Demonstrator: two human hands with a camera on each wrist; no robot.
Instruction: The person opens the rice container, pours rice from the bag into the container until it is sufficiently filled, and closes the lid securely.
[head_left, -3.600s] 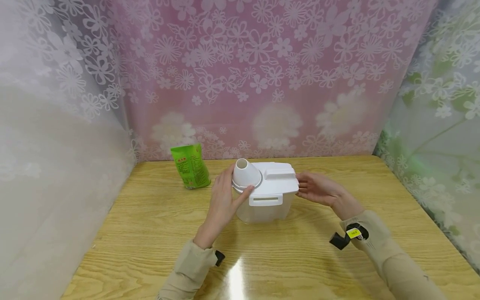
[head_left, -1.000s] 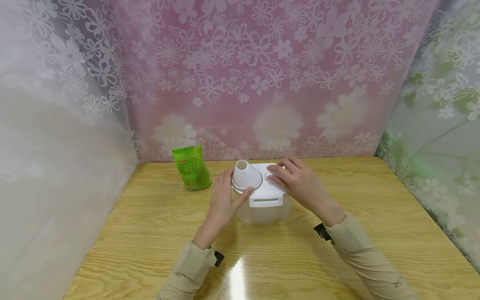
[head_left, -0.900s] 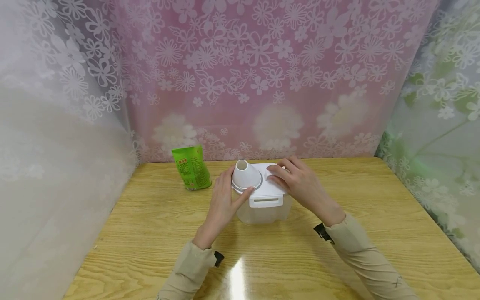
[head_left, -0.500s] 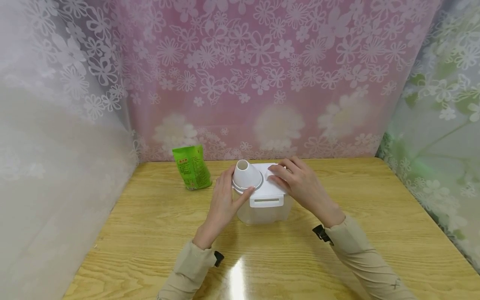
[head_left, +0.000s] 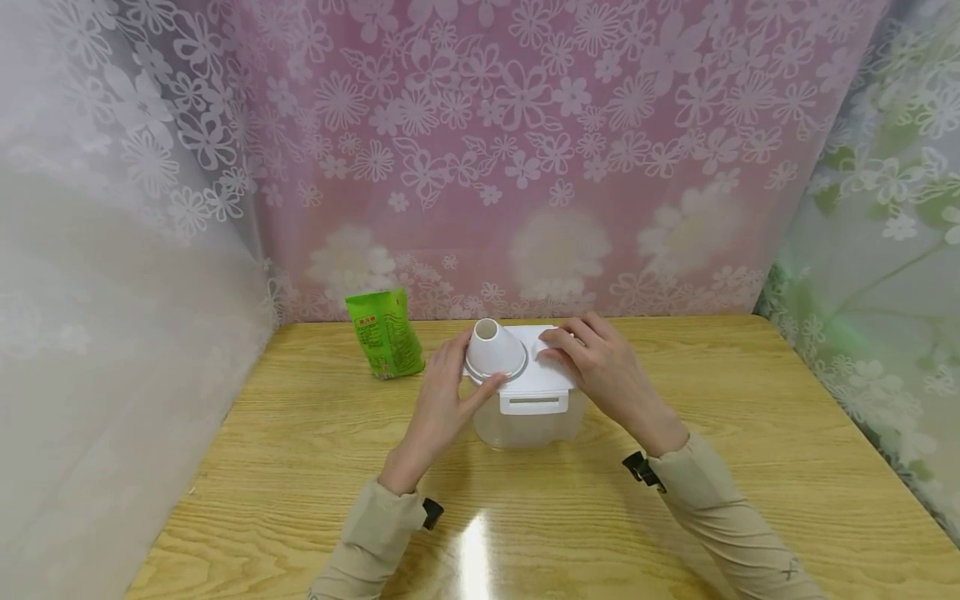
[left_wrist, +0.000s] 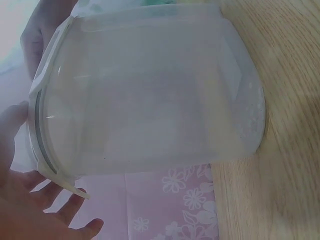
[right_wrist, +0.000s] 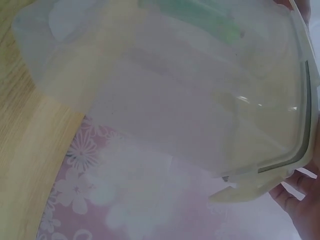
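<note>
A clear plastic storage container point(head_left: 525, 432) stands on the table under a white lid point(head_left: 542, 379), a white cone-shaped spout point(head_left: 495, 357) on its left half. My left hand point(head_left: 438, 396) grips the lid's left end around the spout's base, thumb in front, fingers behind. With curled fingers my right hand point(head_left: 603, 367) holds the raised handle on the lid's right half, hiding most of it. In the left wrist view, fingers lie by a side flap point(left_wrist: 75, 190) sticking outward. The right wrist view shows another flared flap point(right_wrist: 245, 191). The container's clear wall point(left_wrist: 140, 90) shows nothing inside.
A green printed pouch point(head_left: 386, 337) stands on the wooden table point(head_left: 300, 467) to the left of the container. A pink flowered curtain point(head_left: 480, 167) hangs along the table's back edge, with pale curtains at the left and right sides.
Since the oldest frame, my right hand has moved from the lid's right end up onto its handle. Over the last second both hands and the container have stayed nearly still.
</note>
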